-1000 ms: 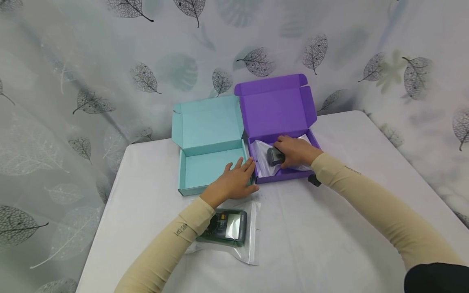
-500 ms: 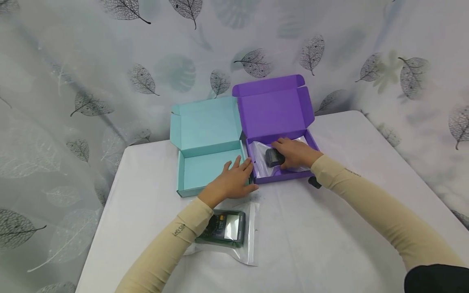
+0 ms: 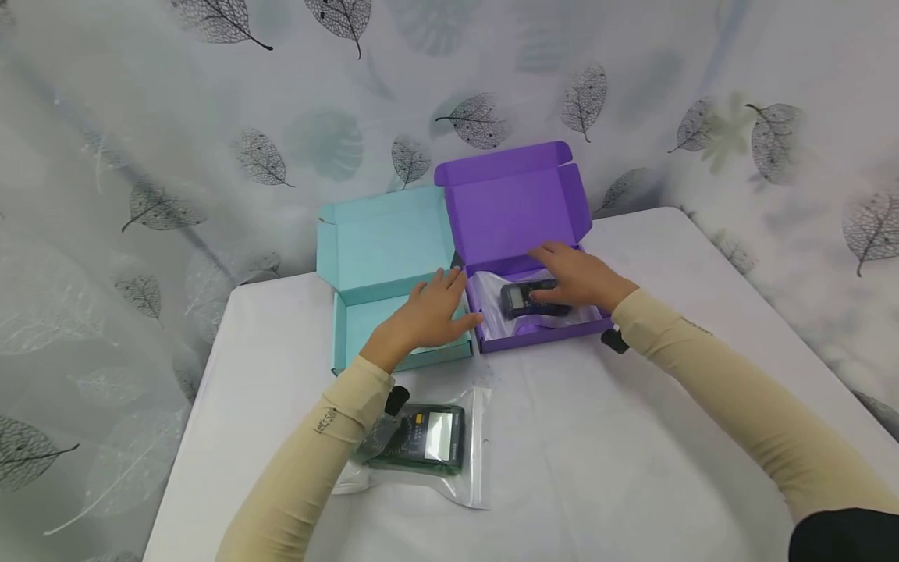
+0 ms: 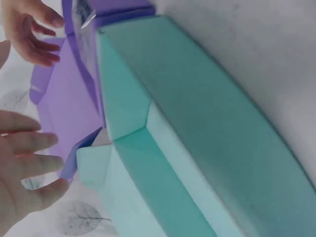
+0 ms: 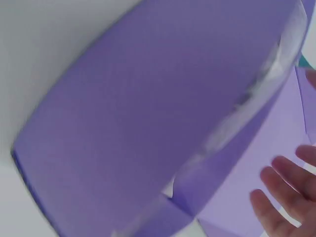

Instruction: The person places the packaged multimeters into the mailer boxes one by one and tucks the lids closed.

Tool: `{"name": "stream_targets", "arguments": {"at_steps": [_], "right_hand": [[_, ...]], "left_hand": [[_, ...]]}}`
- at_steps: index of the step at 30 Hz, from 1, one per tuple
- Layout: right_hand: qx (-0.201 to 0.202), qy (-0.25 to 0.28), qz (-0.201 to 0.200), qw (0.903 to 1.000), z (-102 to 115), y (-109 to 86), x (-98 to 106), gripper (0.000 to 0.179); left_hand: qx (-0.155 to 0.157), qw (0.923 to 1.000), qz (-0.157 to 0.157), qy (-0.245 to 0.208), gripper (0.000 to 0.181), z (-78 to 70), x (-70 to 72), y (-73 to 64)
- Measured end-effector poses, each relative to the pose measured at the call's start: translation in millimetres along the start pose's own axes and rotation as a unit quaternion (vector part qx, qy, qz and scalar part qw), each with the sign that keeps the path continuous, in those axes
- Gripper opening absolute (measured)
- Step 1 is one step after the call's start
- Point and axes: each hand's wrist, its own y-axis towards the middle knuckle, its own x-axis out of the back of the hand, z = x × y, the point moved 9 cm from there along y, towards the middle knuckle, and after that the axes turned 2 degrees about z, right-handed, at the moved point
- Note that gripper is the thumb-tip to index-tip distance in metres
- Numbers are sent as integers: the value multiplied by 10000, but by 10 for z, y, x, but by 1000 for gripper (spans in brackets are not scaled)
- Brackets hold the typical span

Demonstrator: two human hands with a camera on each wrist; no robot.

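My right hand (image 3: 583,277) hovers over the open purple box (image 3: 516,207), fingers straight and spread, nothing held. Below it in that box lies a dark multimeter (image 3: 518,300) in a clear plastic bag, partly covered by the hand; whether they touch is hard to tell. Above the right side of the open teal box (image 3: 393,238) is my left hand (image 3: 424,316), its fingers extended. In the right wrist view, the fingers (image 5: 284,190) show apart from the purple box wall. A second bagged multimeter (image 3: 424,437), with a grey-green case, lies on the table nearer me.
Both boxes stand side by side on the white table (image 3: 597,453), lids raised at the back. A leaf-printed curtain (image 3: 337,101) hangs behind. A dark wrist camera (image 3: 615,340) shows under the right wrist, another (image 3: 396,400) by the left.
My right hand has let go of the multimeter, which now lies flat in the purple box, and has lifted. My left hand has moved left and up from the gap between the boxes.
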Motion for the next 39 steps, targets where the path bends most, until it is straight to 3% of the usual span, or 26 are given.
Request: {"name": "stream_targets", "arguments": {"at_steps": [5, 11, 21, 27, 33, 39], "right_hand": [[-417, 171, -482, 9978, -195, -43, 249, 72], [-771, 371, -936, 9919, -411, -118, 479, 68], [-1002, 669, -1483, 9816, -675, -122, 661, 76], [-1284, 1150, -1372, 9754, -843, -57, 634, 85], [-1802, 2040, -1126, 9556, -1038, -53, 532, 93], [-1792, 2265, -1177, 9501, -1106, -56, 537, 91]], "left_hand": [[97, 9967, -353, -728, 88, 133, 185, 56], [142, 9866, -597, -1509, 89, 260, 294, 138], [28, 9736, -767, -2148, 94, 361, 353, 347], [149, 9650, -701, -2523, 98, 374, 335, 442], [327, 9587, -700, -2737, 101, 414, 300, 520], [416, 9557, -653, -2840, 101, 427, 317, 541]]}}
